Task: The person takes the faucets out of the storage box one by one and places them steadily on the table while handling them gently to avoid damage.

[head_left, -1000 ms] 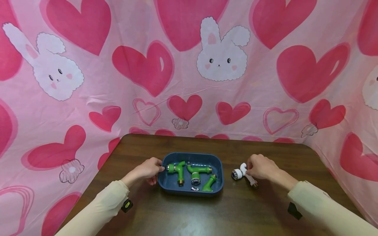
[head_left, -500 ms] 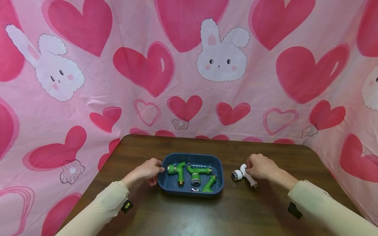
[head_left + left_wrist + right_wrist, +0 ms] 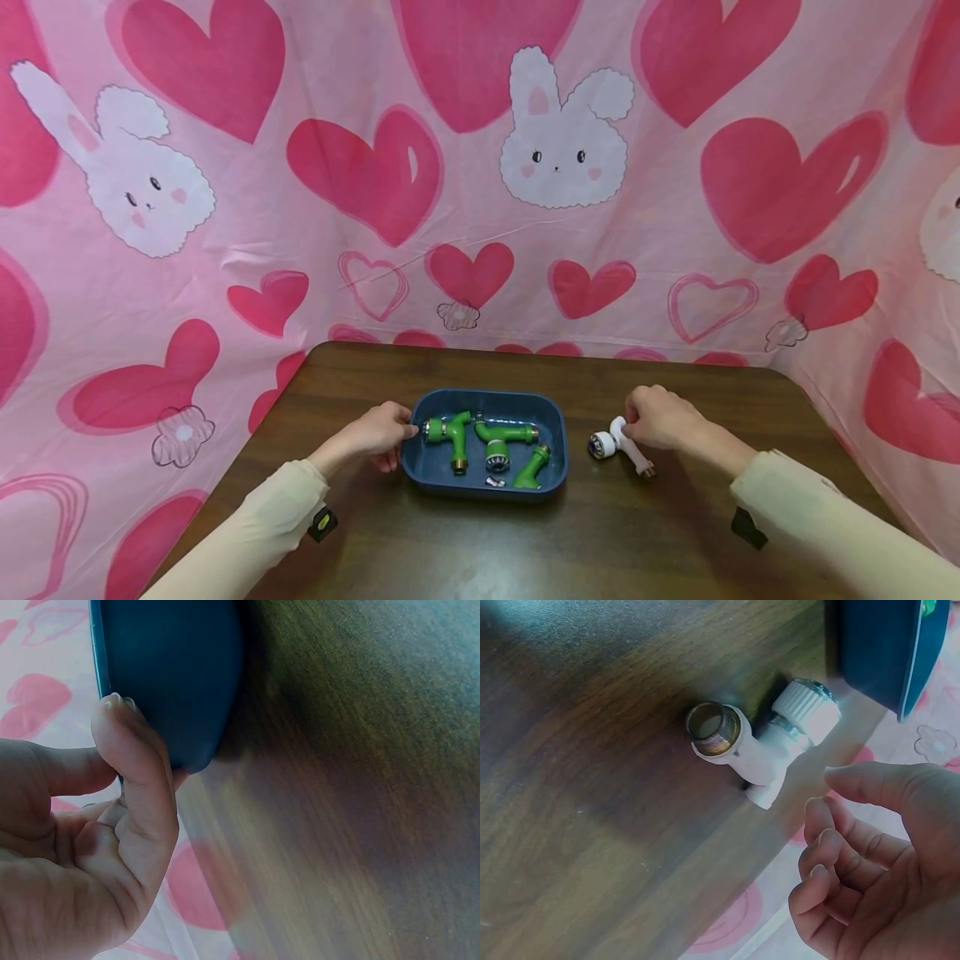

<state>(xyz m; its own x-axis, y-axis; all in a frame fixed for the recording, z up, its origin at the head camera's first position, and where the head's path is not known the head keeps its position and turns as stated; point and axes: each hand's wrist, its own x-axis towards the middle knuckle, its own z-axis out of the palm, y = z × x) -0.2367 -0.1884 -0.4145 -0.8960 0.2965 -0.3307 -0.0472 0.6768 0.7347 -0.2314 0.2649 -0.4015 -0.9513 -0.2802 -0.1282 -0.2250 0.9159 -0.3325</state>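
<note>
My left hand pinches the left rim of a blue plastic basin; in the left wrist view the thumb and curled forefinger meet over its edge. On the table right of the basin lies a white plastic faucet with a ribbed round handle and a brass-coloured threaded end. Its threaded mouth faces the camera in the right wrist view, where the whole faucet shows. Beside it is my right hand, fingers loosely bent, fingertips close to the faucet but with a gap in the right wrist view.
Inside the basin are green faucets, one in the middle and one partly hidden by the front wall. A small shiny piece lies near them. The brown wooden table backs onto a pink heart-patterned cloth.
My right hand has shifted slightly upward at the white faucet, which stays in place. The left hand and the basin have not moved.
</note>
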